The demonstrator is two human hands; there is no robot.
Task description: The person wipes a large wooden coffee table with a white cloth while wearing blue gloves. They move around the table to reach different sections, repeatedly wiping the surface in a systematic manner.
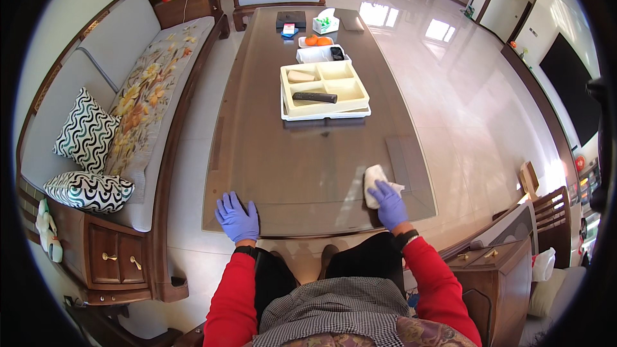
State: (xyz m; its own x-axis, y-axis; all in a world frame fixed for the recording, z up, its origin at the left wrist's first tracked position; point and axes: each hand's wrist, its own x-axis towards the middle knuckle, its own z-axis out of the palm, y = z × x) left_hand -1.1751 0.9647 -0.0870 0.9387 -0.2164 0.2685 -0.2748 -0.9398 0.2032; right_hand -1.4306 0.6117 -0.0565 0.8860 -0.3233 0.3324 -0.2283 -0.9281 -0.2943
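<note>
A long wooden coffee table with a glass top (289, 164) stands before me. My right hand (389, 202), in a purple glove, presses a folded white cloth (373, 180) onto the glass near the table's right front. My left hand (237, 217), also gloved, lies flat on the front left corner with its fingers spread and nothing in it. Farther up the table, a cream divided tray (344, 101) rests on a white tray (327, 116). In its compartments are a black remote control (315, 97) and a beige block-like thing (301, 76).
Behind the trays are a white container (308, 55), oranges (318, 41) on a dish, a tissue box (326, 23) and a dark box (290, 20). A cushioned wooden sofa (185, 106) runs along the left. At the lower right stands a wooden cabinet (501, 274).
</note>
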